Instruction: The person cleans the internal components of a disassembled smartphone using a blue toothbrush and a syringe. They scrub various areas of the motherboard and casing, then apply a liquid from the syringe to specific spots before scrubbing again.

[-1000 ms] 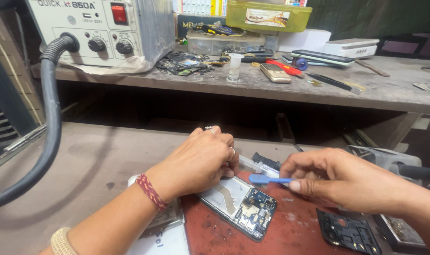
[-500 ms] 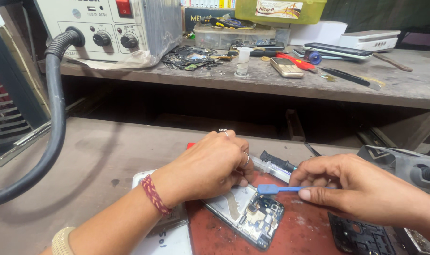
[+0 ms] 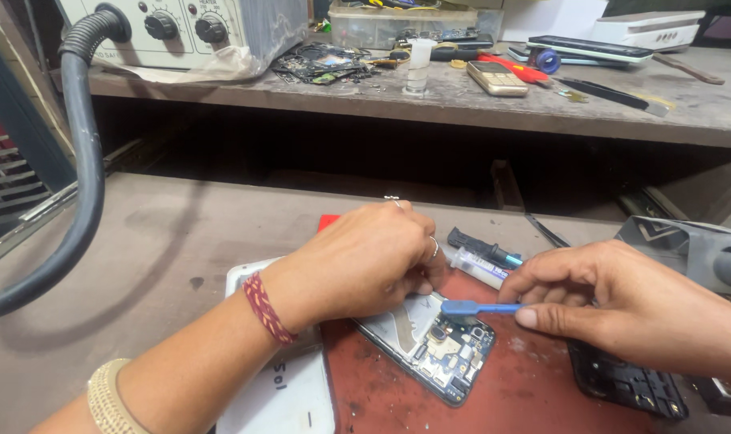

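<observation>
We see the left hand (image 3: 364, 259) curled over the top of an opened phone (image 3: 430, 350), fingers pressed down on it (circuit board showing). The phone lies on a red mat (image 3: 534, 394) on the workbench (image 3: 157, 265). The right hand (image 3: 622, 309) pinches a thin blue tool (image 3: 478, 307) between thumb and forefinger, its tip touching the phone's upper edge. Just behind the hands lie a syringe (image 3: 479, 265) and a dark-handled tool (image 3: 484, 247). A black phone frame (image 3: 626, 384) sits near the right wrist.
</observation>
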